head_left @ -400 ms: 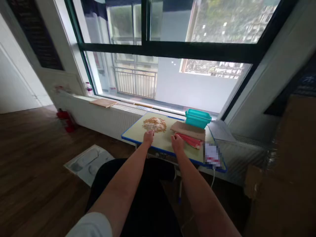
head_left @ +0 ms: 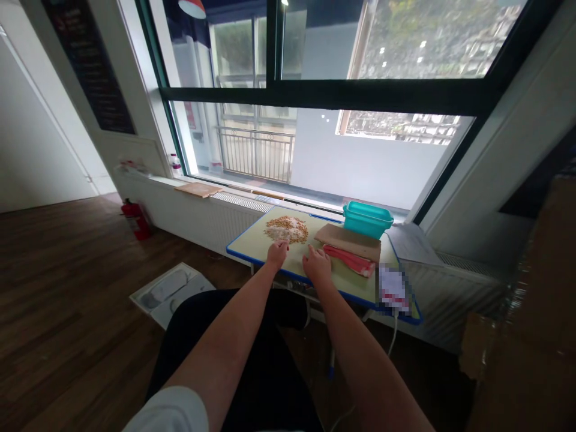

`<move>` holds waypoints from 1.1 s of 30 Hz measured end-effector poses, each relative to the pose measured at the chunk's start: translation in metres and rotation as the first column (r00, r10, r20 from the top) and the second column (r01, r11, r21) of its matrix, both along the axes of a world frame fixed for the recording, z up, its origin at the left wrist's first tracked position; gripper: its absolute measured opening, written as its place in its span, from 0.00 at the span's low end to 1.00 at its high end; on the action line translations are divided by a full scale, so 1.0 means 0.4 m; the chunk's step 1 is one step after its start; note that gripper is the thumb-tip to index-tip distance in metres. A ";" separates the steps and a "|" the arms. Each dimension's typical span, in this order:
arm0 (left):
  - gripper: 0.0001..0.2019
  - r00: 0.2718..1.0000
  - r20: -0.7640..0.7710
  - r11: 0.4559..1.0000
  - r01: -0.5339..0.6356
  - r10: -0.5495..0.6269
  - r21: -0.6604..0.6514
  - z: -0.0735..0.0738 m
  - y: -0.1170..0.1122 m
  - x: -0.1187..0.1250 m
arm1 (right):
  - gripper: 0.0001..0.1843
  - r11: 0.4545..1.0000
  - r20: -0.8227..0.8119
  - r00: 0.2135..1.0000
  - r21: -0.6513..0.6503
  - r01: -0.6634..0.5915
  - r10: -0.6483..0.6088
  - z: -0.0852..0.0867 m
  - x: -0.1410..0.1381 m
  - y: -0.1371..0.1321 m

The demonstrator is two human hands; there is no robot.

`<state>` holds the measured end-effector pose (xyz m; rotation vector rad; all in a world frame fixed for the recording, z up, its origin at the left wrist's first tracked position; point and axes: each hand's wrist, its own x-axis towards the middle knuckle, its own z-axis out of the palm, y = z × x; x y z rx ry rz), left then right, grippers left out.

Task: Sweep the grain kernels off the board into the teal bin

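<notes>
A small blue-edged table [head_left: 342, 279] stands under the window. On it lies a pile of brown and white grains [head_left: 287, 228]. My left hand [head_left: 277, 252] rests at the pile's near edge, fingers curled together over the grains. My right hand [head_left: 317, 263] lies just right of it on the tabletop, fingers bent toward the pile, beside a red packet [head_left: 351, 260]. I cannot make out what either hand holds, if anything.
A brown cardboard piece [head_left: 348, 240] lies over the red packet, with a teal lidded box [head_left: 367, 219] behind it. A white cable hangs off the table's right end. A white tray [head_left: 168, 290] lies on the wooden floor at left, a red extinguisher [head_left: 135, 219] by the wall.
My right hand has shifted left, away from the red packet and closer to my left hand and the grain pile. The view has swung slightly.
</notes>
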<state>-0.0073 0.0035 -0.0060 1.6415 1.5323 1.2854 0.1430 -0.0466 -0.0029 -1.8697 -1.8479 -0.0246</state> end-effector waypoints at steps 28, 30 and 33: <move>0.27 0.718 -0.696 0.985 0.115 0.006 0.126 -0.025 -0.062 0.065 | 0.30 0.990 0.070 0.991 0.087 0.108 -0.114 -0.014 -0.016 -0.008; 0.27 0.723 -0.691 0.987 0.105 0.007 0.120 -0.021 -0.064 0.064 | 0.33 0.995 0.059 0.994 0.034 0.091 -0.093 -0.014 -0.013 -0.001; 0.26 0.731 -0.683 0.988 0.099 0.009 0.119 -0.015 -0.068 0.060 | 0.37 0.997 0.058 0.995 0.009 0.078 -0.079 -0.010 -0.010 0.003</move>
